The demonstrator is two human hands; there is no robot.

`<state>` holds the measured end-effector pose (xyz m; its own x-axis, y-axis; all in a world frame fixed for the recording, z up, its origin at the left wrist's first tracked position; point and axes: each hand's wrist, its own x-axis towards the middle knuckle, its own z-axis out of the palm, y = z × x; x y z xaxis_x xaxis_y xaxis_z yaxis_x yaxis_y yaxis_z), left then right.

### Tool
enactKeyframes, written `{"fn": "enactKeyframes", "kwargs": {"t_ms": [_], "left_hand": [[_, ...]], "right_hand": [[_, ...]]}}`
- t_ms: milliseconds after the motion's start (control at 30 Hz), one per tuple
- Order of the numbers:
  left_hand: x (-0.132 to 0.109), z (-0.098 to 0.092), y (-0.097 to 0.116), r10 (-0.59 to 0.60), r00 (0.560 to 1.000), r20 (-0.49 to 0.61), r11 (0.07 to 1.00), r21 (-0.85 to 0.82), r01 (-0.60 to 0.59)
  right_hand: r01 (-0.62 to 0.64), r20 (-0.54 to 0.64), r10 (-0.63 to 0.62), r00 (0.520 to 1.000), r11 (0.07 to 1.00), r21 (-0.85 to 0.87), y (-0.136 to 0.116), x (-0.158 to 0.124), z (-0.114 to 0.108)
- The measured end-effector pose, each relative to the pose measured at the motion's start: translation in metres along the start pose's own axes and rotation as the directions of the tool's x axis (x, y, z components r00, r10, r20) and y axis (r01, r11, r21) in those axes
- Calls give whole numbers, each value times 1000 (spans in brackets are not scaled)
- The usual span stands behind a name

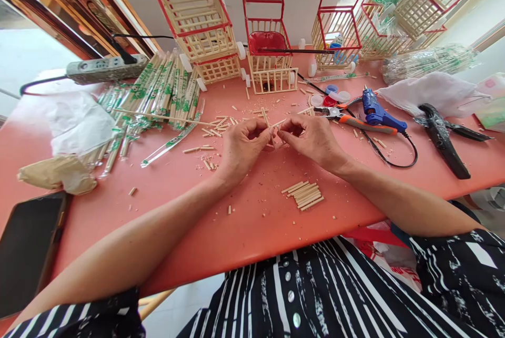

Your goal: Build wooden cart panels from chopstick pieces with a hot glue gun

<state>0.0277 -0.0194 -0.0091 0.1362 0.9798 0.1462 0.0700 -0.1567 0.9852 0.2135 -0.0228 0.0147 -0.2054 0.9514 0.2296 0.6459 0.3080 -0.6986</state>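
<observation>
My left hand [244, 146] is closed in a pinch on a short wooden stick [264, 114], which stands up past the fingertips. Close beside it, my right hand [313, 141] pinches a thin wooden stick [278, 123] that reaches toward the left fingers; whether the two sticks touch I cannot tell. Below the hands lies a neat pile of short cut sticks [310, 196]. More cut pieces [221, 125] are scattered left of my left hand. Pliers with orange-grey handles [371, 123] rest right of my right hand.
Wooden stick carts with red edges [268, 59] stand along the back. Wrapped chopsticks [165, 83] lie left, near a power strip [106, 68] and phone [29, 246]. On the right are a blue glue gun [379, 112], its cord, and a black-taped tool [444, 141].
</observation>
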Motion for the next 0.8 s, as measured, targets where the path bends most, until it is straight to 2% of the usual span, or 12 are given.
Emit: {"fn": "enactKeyframes", "kwargs": {"t_ms": [133,500,800], "left_hand": [[0,-1,1,13,1000,13,1000,11,-13],[2,-2,1,-43,999,-15,999,2,43],[1,-1,1,-19,999,-30,999,30,20]], "right_hand": [[10,14,-10,1000,1000,-14,2,1,0],[9,13,-10,1000,999,32,1,2,0],[2,10,-2,1000,1000,27,4,4,2]]}}
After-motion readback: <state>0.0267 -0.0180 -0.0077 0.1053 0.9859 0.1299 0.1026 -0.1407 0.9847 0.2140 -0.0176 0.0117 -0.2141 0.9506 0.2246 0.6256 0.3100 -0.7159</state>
